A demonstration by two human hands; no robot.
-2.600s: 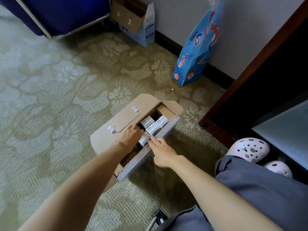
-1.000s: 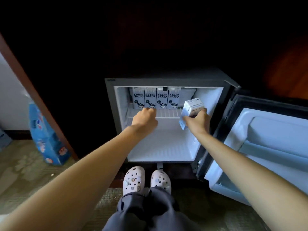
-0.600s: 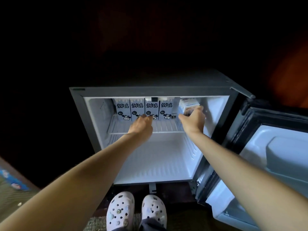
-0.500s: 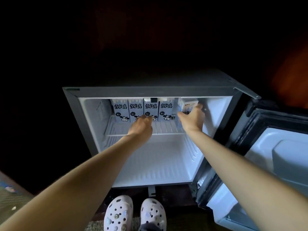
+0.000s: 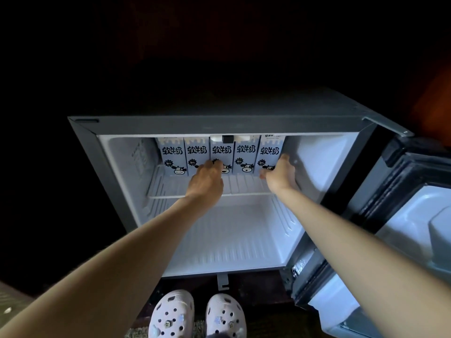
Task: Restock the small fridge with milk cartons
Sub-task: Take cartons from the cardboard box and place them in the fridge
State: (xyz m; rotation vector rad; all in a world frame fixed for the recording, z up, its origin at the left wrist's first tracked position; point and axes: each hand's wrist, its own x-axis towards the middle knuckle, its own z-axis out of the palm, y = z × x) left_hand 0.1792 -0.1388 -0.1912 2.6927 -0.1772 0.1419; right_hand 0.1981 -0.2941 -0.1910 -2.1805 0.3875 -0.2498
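Placing step: seating fifth carton (image 5: 269,152) at right end of milk cartons (image 5: 197,154) row, back of fridge (image 5: 219,125) shelf (image 5: 244,185). Gripped by right hand (image 5: 280,175). Braced mid-row by left hand (image 5: 207,178), fingers curled, grasp unclear. Next: release without toppling, fetch more.

The fridge (image 5: 219,125) stands open, and its door (image 5: 402,215) is swung out to the right. Inside, in the upper part, there is a shelf (image 5: 244,185). On the far side of this shelf five cartons (image 5: 245,154) stand upright in one row, side by side, each touching the next. The row begins near the left wall and ends well apart from the right wall. The left hand (image 5: 207,181) is before the second and third cartons, touching their lower parts. The right hand (image 5: 280,176) is at the rightmost carton (image 5: 269,150), with the thumb before it and the fingers on its right side. Near us, before the fridge, two shoes (image 5: 170,313) stand together.
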